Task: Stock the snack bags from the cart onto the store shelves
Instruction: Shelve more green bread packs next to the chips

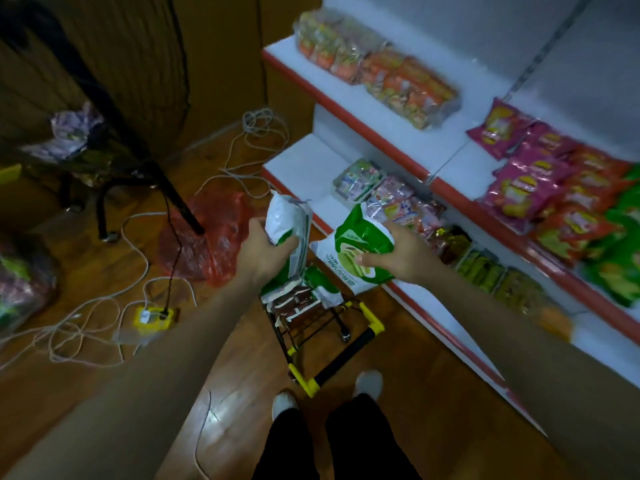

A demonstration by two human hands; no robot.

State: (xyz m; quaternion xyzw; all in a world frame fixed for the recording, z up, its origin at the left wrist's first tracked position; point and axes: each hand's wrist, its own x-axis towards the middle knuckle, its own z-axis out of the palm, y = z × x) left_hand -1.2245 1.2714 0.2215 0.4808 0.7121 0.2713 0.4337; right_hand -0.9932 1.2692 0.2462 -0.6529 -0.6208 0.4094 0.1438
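A small black wire cart (313, 327) with yellow handle fittings stands on the floor before my feet, holding several green-and-white and brown snack bags (298, 296). Above it my left hand (265, 252) grips a stack of white-and-green snack bags (287, 221) held on edge. My right hand (398, 258) holds one green-and-white snack bag (356, 244) flat, close to the front edge of the lower shelf (304, 164). White shelves with red edging run along the right, with the upper shelf (349, 105) stocked with packets.
Pink, red and green chip bags (554, 195) fill the right shelf section. A red plastic bag (207, 244), tangled white cables (104, 313) and a yellow power strip (150, 317) lie on the wooden floor at left. A black stand (138, 140) leans there.
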